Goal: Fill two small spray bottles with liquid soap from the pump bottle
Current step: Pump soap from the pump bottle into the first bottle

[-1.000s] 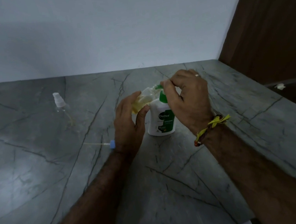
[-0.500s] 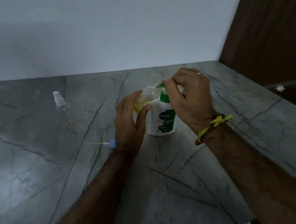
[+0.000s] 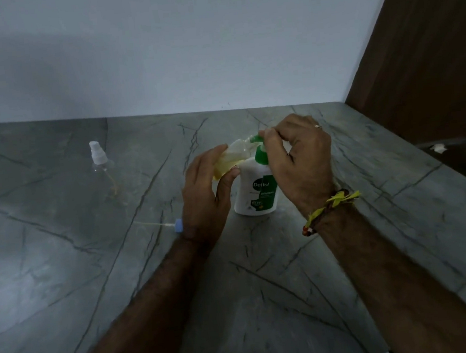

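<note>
Little has shifted since the earlier frames: the right hand [image 3: 299, 160] has stayed on the green pump head and the tilted bottle has stayed at the spout, with only a slight change in how the fingers sit. The left hand [image 3: 207, 190] holds the small spray bottle [image 3: 231, 159], fingers and thumb curled round it, its open neck tipped toward the spout and yellow soap visible inside. The right hand's fingers are bent over the pump head of the pump bottle [image 3: 256, 191], which stands near the middle of the bench [image 3: 268, 302], toward the far edge. The main risk is misalignment: the neck looks narrow, and if it drifts off the spout during a press, soap would likely run down the bottle and onto the bench. A hard press could also rock the pump bottle, since only the pressing hand steadies it. The second spray bottle [image 3: 101, 164] stands well apart toward the far left corner, and a loose spray cap with dip tube [image 3: 173, 225] lies just beside the left wrist, where a forearm could sweep it.
</note>
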